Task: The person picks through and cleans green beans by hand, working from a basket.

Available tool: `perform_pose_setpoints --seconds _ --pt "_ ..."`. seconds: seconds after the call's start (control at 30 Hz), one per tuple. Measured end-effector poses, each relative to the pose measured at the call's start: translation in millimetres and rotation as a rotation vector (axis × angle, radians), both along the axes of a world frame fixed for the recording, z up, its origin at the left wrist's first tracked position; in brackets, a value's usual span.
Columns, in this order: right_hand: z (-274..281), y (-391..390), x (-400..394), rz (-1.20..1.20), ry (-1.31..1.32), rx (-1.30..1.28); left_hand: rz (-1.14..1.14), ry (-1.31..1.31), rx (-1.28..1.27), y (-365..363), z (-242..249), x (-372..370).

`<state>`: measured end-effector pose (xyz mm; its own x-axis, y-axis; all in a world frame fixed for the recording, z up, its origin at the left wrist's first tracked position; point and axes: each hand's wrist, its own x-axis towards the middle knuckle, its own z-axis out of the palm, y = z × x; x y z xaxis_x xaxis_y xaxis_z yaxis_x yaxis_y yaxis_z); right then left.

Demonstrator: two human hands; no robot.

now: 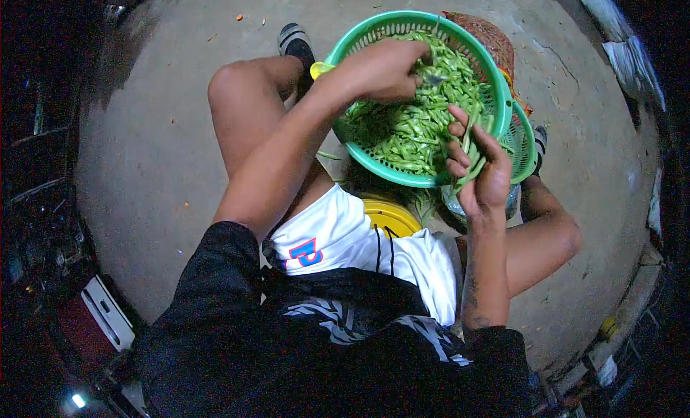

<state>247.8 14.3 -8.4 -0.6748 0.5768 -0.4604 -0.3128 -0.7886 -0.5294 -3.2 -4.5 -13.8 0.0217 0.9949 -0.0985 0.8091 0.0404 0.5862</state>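
A green plastic basket (425,179) is filled with cut green bean pieces (413,138). Over its upper part, my left hand (392,69) is closed, fingers curled down towards the pieces. A small greyish thing shows at its fingertips, too unclear to name. My right hand (483,166) is at the basket's lower right rim, palm turned up, with its fingers round several long green beans (474,148). The yellow thing (321,70) beside my left wrist is partly hidden.
Behind the basket lies a reddish mesh sack (485,40). A second green basket (527,141) stands at the right, with a clear plastic bag (454,202) below. Near my white shorts is a yellow round lid (392,217). My bent legs flank the baskets on the concrete floor (158,159).
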Motion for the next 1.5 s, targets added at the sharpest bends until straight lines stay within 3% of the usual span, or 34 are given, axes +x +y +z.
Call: perform_pose_setpoints --seconds 0.07,0.1,0.17,0.2,0.27,0.33,0.4,0.5,0.63,0.73,0.87,0.93,0.97,1.1,1.13,1.2,1.23,1.4,1.43,1.47,1.5 --pt "-4 -2 3 0.027 -0.055 0.05 -0.004 -0.092 0.215 -7 -5 5" --pt "-1 -3 3 0.035 -0.079 0.081 -0.007 -0.091 0.214 -7 -4 6" --pt "1 -4 4 0.044 -0.101 0.114 0.025 -0.404 0.199 -4 -1 8" --pt "2 -3 5 0.06 -0.124 0.15 0.025 -0.402 0.202 -3 2 9" --pt "1 0 9 0.109 -0.107 0.155 -0.044 -0.819 -0.091 -2 7 10" --pt "2 -2 9 0.159 -0.095 0.152 -0.249 -0.764 -0.164 -3 13 21" --pt "3 -5 8 0.117 -0.177 0.173 -0.237 -0.679 -0.016 -3 8 22" --pt "1 -4 14 0.143 -0.233 0.228 -0.132 -0.77 -0.129 -2 9 8" --pt "8 -9 15 0.13 -0.341 0.274 -0.095 -0.78 -0.096 -3 7 5" --pt "8 -10 15 0.103 -0.384 0.269 -0.137 -0.575 -0.02 -3 10 11" --pt "7 -8 21 0.069 -0.343 0.193 -0.261 -0.709 -0.082 3 4 0" --pt "9 -8 21 0.057 -0.35 0.197 -0.042 -0.829 -0.106 5 3 -16" --pt "8 -8 21 0.051 -0.341 0.188 -0.036 -0.858 -0.059 5 1 -20" --pt "5 -7 17 0.042 -0.329 0.19 -0.2 -0.755 -0.139 3 -2 7" --pt "5 -6 17 0.042 -0.333 0.19 -0.249 -0.843 -0.159 1 -4 16" --pt "5 -7 19 0.036 -0.323 0.188 -0.233 -0.738 -0.053 3 -4 10" --pt "9 -8 20 0.034 -0.343 0.198 -0.193 -0.86 -0.104 8 -4 1" --pt "7 -6 18 0.026 -0.323 0.202 -0.15 -0.721 -0.073 0 8 1" --pt "7 -6 16 0.027 -0.327 0.2 -0.21 -0.868 -0.113 -2 2 13" --pt "7 -6 14 0.027 -0.331 0.2 -0.238 -0.887 -0.216 -2 -3 21" --pt "6 -8 13 0.012 -0.335 0.199 -0.26 -0.871 -0.161 0 -6 22"
